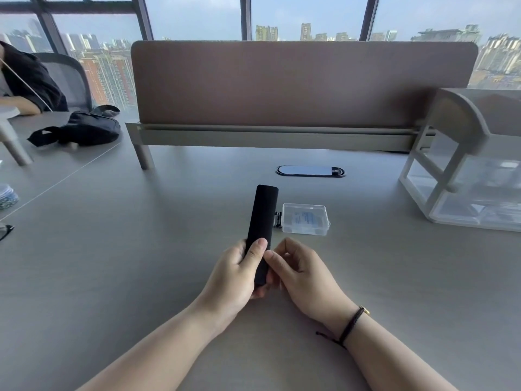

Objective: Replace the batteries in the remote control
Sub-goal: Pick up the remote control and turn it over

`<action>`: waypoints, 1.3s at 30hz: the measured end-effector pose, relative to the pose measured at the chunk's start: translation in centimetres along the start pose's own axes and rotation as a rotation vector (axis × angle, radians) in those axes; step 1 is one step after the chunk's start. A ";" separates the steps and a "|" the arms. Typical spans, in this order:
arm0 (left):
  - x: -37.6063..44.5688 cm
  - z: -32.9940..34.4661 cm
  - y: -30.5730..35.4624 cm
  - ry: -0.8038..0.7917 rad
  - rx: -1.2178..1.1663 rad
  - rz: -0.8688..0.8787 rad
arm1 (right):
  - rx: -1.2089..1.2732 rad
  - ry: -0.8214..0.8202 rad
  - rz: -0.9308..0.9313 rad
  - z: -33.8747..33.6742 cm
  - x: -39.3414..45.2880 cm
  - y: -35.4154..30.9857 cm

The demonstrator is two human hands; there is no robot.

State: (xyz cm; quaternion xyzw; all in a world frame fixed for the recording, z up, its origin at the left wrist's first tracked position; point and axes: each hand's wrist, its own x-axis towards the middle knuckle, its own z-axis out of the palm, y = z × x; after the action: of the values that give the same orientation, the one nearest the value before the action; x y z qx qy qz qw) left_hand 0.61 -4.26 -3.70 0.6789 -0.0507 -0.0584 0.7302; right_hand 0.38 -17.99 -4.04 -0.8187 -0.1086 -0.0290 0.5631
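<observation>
A long black remote control (262,218) is held above the grey desk, its plain back facing up and its far end pointing away from me. My left hand (239,272) grips its near end, thumb laid across the top. My right hand (298,266) has curled fingers touching the remote's right edge near that same end. Two small dark batteries (278,219) lie on the desk just right of the remote, beside a small clear plastic box (306,219) with its lid closed.
A brown desk divider (304,83) runs across the back, with a cable grommet (310,171) in front of it. A clear drawer organiser (465,190) stands at the right. A black bag (84,127) and a seated person are at the far left.
</observation>
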 end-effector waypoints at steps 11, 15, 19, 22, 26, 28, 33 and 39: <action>0.1 0.1 -0.2 0.024 -0.129 0.084 | 0.066 0.012 -0.019 0.3 -0.3 0.0; 0.2 -0.3 -0.3 -0.014 -0.119 0.170 | 0.072 0.050 0.041 0.0 -0.3 0.2; 0.0 -0.4 -0.2 -0.089 -0.098 0.169 | 0.180 0.067 0.075 0.0 -0.4 -0.3; -0.1 -0.6 -0.2 -0.086 0.006 0.230 | 0.283 0.066 0.115 -0.2 -0.6 -0.6; 0.3 -0.8 -0.5 0.057 -0.026 0.235 | 0.358 0.029 0.129 0.2 -0.7 -0.5; 0.9 -1.0 -0.4 0.200 -0.049 0.243 | 0.381 0.016 0.126 0.4 -0.7 -0.4; 2.0 -2.8 0.4 0.323 -0.156 0.135 | 0.340 0.028 0.106 0.8 -0.6 -0.1; 2.3 -3.4 0.1 0.299 0.093 0.096 | 0.240 -0.003 0.084 1.2 -0.7 0.0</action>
State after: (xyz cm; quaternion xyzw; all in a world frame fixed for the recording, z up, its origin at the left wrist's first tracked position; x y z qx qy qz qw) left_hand 3.38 -1.21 -3.86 0.7098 0.0235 0.0806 0.6994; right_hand -0.40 -17.03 -4.59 -0.7493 -0.0776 0.0091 0.6576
